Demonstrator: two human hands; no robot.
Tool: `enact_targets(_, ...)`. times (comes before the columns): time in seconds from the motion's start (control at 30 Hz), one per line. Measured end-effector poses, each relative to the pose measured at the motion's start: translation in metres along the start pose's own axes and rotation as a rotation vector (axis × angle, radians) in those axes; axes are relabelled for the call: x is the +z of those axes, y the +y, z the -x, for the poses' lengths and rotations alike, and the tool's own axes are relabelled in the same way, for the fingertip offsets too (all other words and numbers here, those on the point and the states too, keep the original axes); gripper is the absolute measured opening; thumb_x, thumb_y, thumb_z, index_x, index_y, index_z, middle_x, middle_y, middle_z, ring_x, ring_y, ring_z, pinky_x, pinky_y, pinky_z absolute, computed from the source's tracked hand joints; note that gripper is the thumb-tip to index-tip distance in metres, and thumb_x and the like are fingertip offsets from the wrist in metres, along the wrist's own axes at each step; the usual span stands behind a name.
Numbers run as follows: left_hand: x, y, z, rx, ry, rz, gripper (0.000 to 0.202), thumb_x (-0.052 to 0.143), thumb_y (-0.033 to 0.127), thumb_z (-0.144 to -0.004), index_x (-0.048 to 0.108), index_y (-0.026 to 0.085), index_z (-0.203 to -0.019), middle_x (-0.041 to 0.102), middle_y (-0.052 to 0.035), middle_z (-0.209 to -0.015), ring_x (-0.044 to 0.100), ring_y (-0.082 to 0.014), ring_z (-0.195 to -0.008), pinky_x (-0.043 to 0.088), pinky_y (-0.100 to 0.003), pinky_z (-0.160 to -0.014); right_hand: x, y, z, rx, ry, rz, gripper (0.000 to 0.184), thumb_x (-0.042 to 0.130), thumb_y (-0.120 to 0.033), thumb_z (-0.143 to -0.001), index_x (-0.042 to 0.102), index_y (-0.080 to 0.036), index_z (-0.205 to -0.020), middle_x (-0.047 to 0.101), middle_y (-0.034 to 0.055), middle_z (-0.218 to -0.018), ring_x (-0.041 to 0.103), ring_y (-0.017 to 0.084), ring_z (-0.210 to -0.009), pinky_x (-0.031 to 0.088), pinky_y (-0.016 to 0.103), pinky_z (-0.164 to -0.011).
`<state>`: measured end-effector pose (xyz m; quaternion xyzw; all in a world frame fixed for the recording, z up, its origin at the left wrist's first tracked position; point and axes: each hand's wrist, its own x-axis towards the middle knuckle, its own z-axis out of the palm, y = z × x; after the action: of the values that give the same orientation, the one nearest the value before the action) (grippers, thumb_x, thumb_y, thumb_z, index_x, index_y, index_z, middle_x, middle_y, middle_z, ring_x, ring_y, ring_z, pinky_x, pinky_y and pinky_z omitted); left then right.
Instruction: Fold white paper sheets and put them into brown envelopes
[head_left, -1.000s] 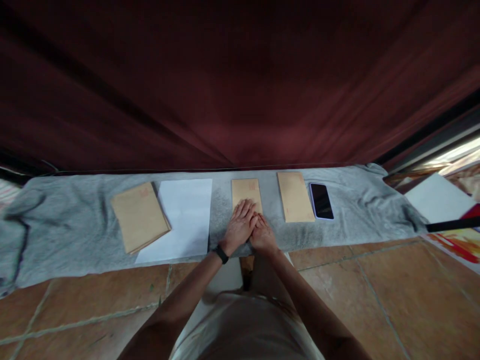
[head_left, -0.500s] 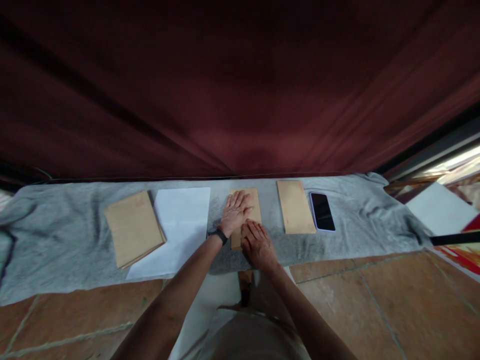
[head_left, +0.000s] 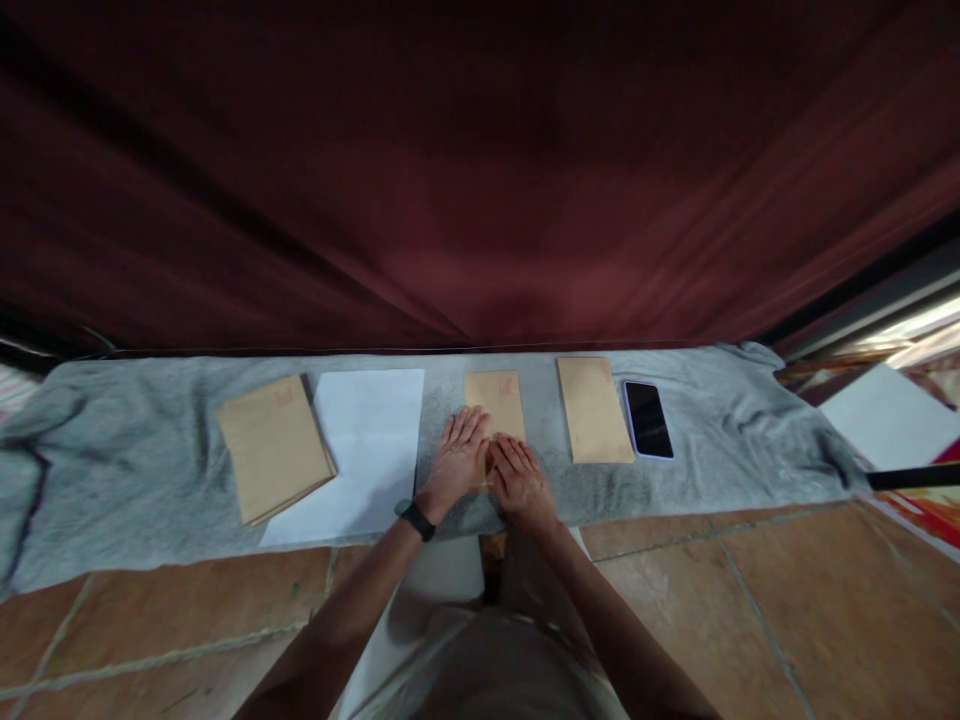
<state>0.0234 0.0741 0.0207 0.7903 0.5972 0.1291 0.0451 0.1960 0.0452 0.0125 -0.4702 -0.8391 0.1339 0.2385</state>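
Observation:
A brown paper envelope [head_left: 499, 396] with a faint red print near its top lies upright in front of me on the grey cloth. Flat on its left side rests my left hand [head_left: 459, 458], fingers stretched out, a dark watch on the wrist. My right hand [head_left: 520, 484] presses on the envelope's lower right part, its fingers extended and close to the left hand. Between them the lower half of the envelope is mostly covered. To the right lies another brown envelope [head_left: 595, 412], untouched.
On the left, a pile of brown envelopes [head_left: 277, 450] overlaps white paper sheets [head_left: 369, 440]. A phone [head_left: 649, 420] lies at the right. The grey cloth [head_left: 720, 430] covers a narrow surface before a dark red curtain [head_left: 480, 200]; floor tiles [head_left: 675, 580] show below.
My left hand has slid down the envelope toward me, uncovering its upper part and the red print. My right hand stays nearly in place. The view has shifted slightly.

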Motion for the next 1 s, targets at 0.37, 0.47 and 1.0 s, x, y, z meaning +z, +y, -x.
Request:
enact_targets(0.37,-0.014,0.022,0.08,0.128,-0.002,0.053,0.048,0.049,0.036,-0.102,0.05,0.019,-0.146,0.048,-0.0077,-0.157,0.037,-0.0245,-0.149,0.032,-0.047,-0.124,-0.006,0.026,-0.01,-0.123,-0.047,-0.142,0.041,0.044,-0.02,-0.101,0.06,-0.018,-0.139,0.058,0.0097,-0.147,0.049,0.021,-0.141,0.039,0.045,-0.121)
enact_targets(0.47,-0.013,0.024,0.078,0.112,0.02,0.055,0.046,0.049,0.035,-0.101,0.052,0.02,-0.145,0.049,-0.0079,-0.155,0.039,-0.0251,-0.148,0.032,-0.048,-0.123,-0.008,0.028,-0.029,-0.159,-0.079,-0.099,0.04,0.047,-0.021,-0.101,0.06,-0.019,-0.139,0.055,0.0097,-0.15,0.047,0.021,-0.142,0.039,0.044,-0.121)
enact_targets(1.0,-0.014,0.025,0.073,0.059,0.081,0.181,0.039,0.049,0.029,-0.101,0.058,0.022,-0.138,0.057,-0.0056,-0.148,0.046,-0.0209,-0.143,0.037,-0.045,-0.121,-0.017,0.05,-0.002,-0.012,0.075,-0.295,0.036,0.043,-0.032,-0.104,0.064,-0.024,-0.133,0.066,0.0084,-0.135,0.057,0.021,-0.13,0.043,0.047,-0.116)
